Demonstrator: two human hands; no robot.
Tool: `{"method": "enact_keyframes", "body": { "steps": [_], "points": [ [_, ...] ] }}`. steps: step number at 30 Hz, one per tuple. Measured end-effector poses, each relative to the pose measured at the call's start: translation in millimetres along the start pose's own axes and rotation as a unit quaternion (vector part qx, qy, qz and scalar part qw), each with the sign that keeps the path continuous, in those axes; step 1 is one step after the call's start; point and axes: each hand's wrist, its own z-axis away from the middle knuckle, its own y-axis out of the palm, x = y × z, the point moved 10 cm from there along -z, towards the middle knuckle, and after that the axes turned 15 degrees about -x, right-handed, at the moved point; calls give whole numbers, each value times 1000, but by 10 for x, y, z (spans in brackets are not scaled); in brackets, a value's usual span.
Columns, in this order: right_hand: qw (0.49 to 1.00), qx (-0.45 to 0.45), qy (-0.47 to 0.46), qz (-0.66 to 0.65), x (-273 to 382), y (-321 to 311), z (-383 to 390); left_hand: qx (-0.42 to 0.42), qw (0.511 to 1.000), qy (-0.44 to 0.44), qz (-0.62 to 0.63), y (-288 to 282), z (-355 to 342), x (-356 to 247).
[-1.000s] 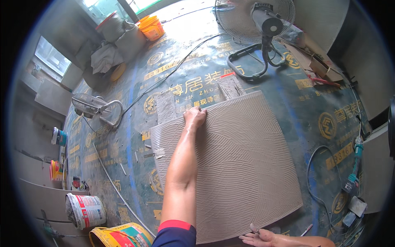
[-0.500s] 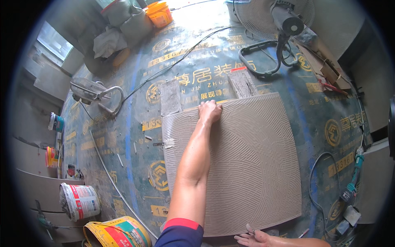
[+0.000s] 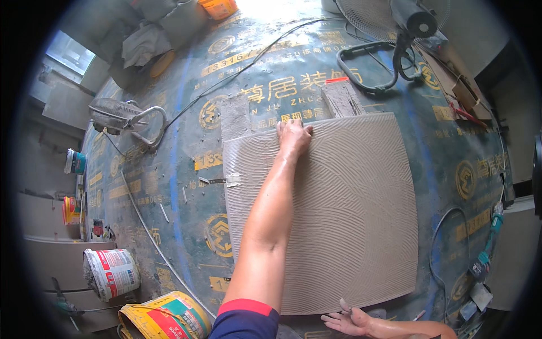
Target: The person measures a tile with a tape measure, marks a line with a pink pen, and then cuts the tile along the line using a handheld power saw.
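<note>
A large square tile (image 3: 344,214), coated with grey adhesive combed into curved ridges, lies in front of me. My left hand (image 3: 294,137) reaches across it, its fingers curled over the far edge and gripping there. At the near edge, my right hand (image 3: 349,321) is open, palm turned up and fingers spread beside the tile's rim; whether it touches the underside cannot be made out. Two grey mortar-crusted blocks (image 3: 236,116) (image 3: 342,100) stick out from beneath the far edge. A small dark strip (image 3: 213,181) projects from the tile's left side near a pale patch.
Printed green protective sheeting (image 3: 197,130) covers the floor. Left are a small fan (image 3: 127,120), a white bucket (image 3: 113,274) and a yellow bucket (image 3: 166,319). A larger fan (image 3: 418,25) stands far right. Cables (image 3: 265,51) cross the floor; a teal power tool (image 3: 484,260) lies right.
The view has shifted a little, with the tile and both hands appearing slightly higher. The left hand keeps its hold on the far edge; the right hand stays open at the near edge.
</note>
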Motion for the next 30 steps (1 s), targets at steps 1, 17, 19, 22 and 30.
{"method": "enact_keyframes", "body": {
  "steps": [1,17,19,22,30],
  "points": [
    [998,35,47,6,-21,-167,-212,-17,999,-6,31,-38,-62,-116],
    [631,-523,-539,-194,1234,-4299,3096,-19,989,54,-135,-1744,2295,791],
    [533,-604,-530,-265,511,-5524,3494,10,996,-5,-89,-1478,2511,1018],
    [467,-699,-479,-253,306,-6636,3914,91,982,-162,-41,-1091,2567,1185],
    [415,-795,-430,-100,1527,-7352,4061,122,959,-252,36,-485,2012,2035]
  ]
}}
